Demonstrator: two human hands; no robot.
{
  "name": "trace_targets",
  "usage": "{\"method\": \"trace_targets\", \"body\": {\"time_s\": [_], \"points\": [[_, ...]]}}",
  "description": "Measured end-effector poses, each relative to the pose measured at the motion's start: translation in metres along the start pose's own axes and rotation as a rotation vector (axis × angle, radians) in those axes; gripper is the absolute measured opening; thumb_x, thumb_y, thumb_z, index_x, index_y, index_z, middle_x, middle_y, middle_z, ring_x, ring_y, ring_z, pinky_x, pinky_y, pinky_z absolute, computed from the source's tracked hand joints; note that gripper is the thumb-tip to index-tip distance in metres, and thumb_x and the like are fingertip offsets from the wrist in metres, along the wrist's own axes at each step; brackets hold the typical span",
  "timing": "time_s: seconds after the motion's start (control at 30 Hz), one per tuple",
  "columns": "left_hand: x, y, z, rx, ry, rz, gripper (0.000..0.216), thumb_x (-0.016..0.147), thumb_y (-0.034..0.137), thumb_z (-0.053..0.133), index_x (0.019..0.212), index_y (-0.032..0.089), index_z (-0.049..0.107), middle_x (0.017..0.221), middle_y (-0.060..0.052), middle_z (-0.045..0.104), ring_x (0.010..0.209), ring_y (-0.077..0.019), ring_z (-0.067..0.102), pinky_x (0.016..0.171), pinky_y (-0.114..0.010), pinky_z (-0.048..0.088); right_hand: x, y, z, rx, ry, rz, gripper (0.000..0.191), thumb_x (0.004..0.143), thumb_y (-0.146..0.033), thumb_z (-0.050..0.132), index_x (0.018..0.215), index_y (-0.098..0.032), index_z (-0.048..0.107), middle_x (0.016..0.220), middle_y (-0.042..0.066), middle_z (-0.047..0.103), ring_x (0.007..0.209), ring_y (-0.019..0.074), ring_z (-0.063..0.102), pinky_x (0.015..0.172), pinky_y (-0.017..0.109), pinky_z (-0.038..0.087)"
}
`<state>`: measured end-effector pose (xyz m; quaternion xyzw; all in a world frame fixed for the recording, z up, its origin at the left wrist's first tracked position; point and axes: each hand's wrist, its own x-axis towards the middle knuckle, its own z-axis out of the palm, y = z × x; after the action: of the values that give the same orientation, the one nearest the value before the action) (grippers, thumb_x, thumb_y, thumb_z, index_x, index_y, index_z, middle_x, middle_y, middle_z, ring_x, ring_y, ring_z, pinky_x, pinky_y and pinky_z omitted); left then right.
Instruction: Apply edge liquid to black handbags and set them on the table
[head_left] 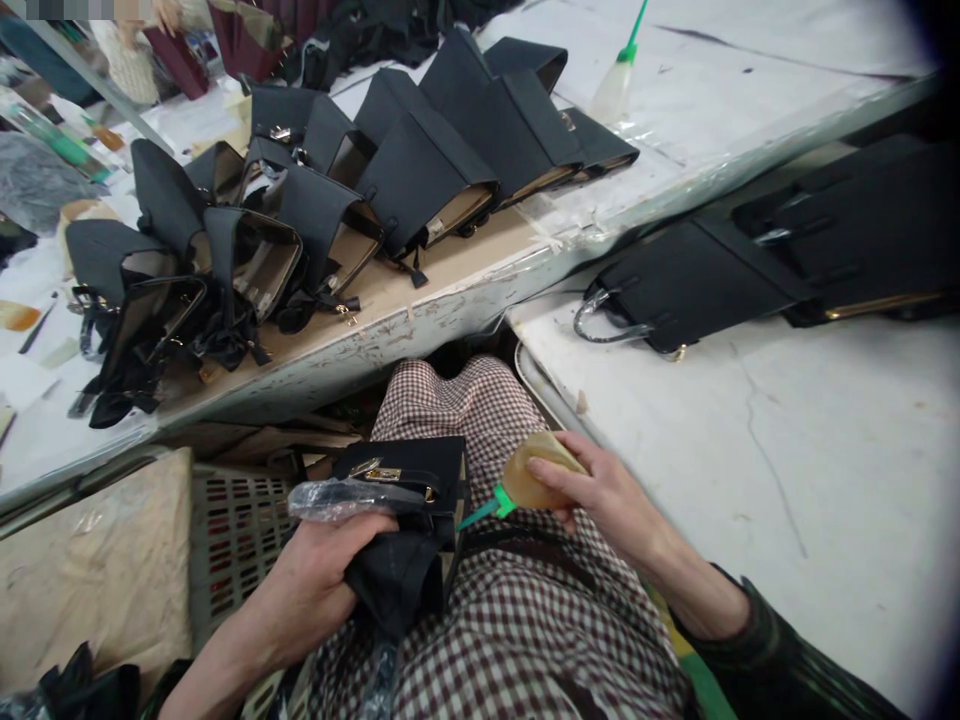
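On my lap rests a black handbag [442, 462] with a gold clasp, its handle [337, 498] wrapped in clear plastic. My left hand [330, 560] is closed around the near side of the bag, by the wrapped handle and a loose black flap [397, 580]; the fingertips are hidden. In my right hand [592, 480] is a squeeze bottle [536, 470] of amber liquid, tilted down to the left. Its green nozzle [480, 515] points at the bag's right edge, where the tip seems to touch. A checked apron [525, 620] covers my lap.
Several black handbags [427, 170] stand along the workbench [480, 290]. Another squeeze bottle [616, 85] is at the back. More black bags [697, 280] lie on the white table [847, 430] at right. A plastic crate [232, 530] sits at left. Another person's hand [166, 14] shows top left.
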<state>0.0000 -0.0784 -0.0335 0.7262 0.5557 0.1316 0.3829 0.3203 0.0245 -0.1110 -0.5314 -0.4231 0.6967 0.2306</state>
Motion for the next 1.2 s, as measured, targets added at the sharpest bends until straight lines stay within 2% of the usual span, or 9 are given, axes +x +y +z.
{"method": "trace_targets", "body": {"time_s": [0.27,0.47,0.57,0.77,0.87,1.07,1.2], "points": [[0.003,0.004,-0.001,-0.012,-0.024,-0.019,0.03,0.091,0.0,0.051,0.102,0.022,0.068,0.099,0.0,0.075,0.093,-0.0169,0.067,0.082,-0.027,0.045,-0.027,-0.001,0.009,0.216,-0.126,0.044,0.039,0.089,-0.051,0.081,0.109,-0.02,0.068,0.08,-0.001,0.065,0.05,0.0089,0.051,0.038,0.017,0.043],[0.001,0.001,-0.003,-0.036,-0.002,-0.034,0.034,0.091,-0.001,0.052,0.107,0.023,0.07,0.105,0.0,0.076,0.099,-0.0173,0.069,0.088,-0.028,0.047,-0.04,-0.005,0.014,0.301,-0.138,0.019,0.033,0.089,-0.05,0.081,0.1,-0.02,0.07,0.081,0.001,0.063,0.055,0.0114,0.051,0.039,0.018,0.045],[0.002,0.004,-0.004,-0.04,0.005,-0.032,0.032,0.091,0.0,0.052,0.104,0.023,0.07,0.102,0.0,0.076,0.096,-0.0164,0.069,0.086,-0.027,0.047,-0.036,-0.004,0.01,0.239,-0.114,0.028,0.036,0.089,-0.051,0.081,0.105,-0.021,0.069,0.079,-0.001,0.063,0.053,0.0109,0.05,0.038,0.018,0.044],[0.007,0.011,-0.006,-0.02,0.026,0.014,0.031,0.091,0.0,0.05,0.101,0.022,0.069,0.103,0.0,0.077,0.095,-0.0162,0.07,0.085,-0.026,0.047,-0.019,-0.009,0.003,-0.055,0.024,0.012,0.052,0.081,-0.059,0.081,0.111,-0.02,0.064,0.075,-0.001,0.064,0.05,0.0141,0.054,0.038,0.024,0.047],[0.008,0.009,-0.006,-0.017,0.023,0.016,0.032,0.09,-0.001,0.049,0.1,0.021,0.07,0.102,0.0,0.077,0.094,-0.0161,0.07,0.084,-0.026,0.047,-0.021,-0.012,0.003,-0.102,0.055,0.013,0.054,0.081,-0.06,0.081,0.114,-0.021,0.063,0.076,0.0,0.065,0.051,0.0157,0.057,0.039,0.025,0.048],[0.004,0.001,-0.004,-0.03,-0.011,-0.035,0.034,0.091,0.0,0.051,0.107,0.022,0.071,0.107,-0.001,0.077,0.098,-0.0178,0.069,0.088,-0.028,0.047,-0.039,-0.007,0.008,0.164,-0.105,-0.009,0.039,0.089,-0.053,0.08,0.109,-0.023,0.066,0.081,0.0,0.064,0.056,0.0143,0.054,0.041,0.022,0.048],[0.003,0.0,-0.006,-0.045,-0.004,-0.048,0.034,0.093,0.001,0.051,0.108,0.023,0.071,0.106,-0.001,0.077,0.098,-0.0176,0.07,0.088,-0.028,0.048,-0.04,0.0,0.009,0.227,-0.116,-0.003,0.037,0.091,-0.052,0.079,0.109,-0.022,0.067,0.083,0.001,0.064,0.057,0.0133,0.053,0.041,0.021,0.047]]}}
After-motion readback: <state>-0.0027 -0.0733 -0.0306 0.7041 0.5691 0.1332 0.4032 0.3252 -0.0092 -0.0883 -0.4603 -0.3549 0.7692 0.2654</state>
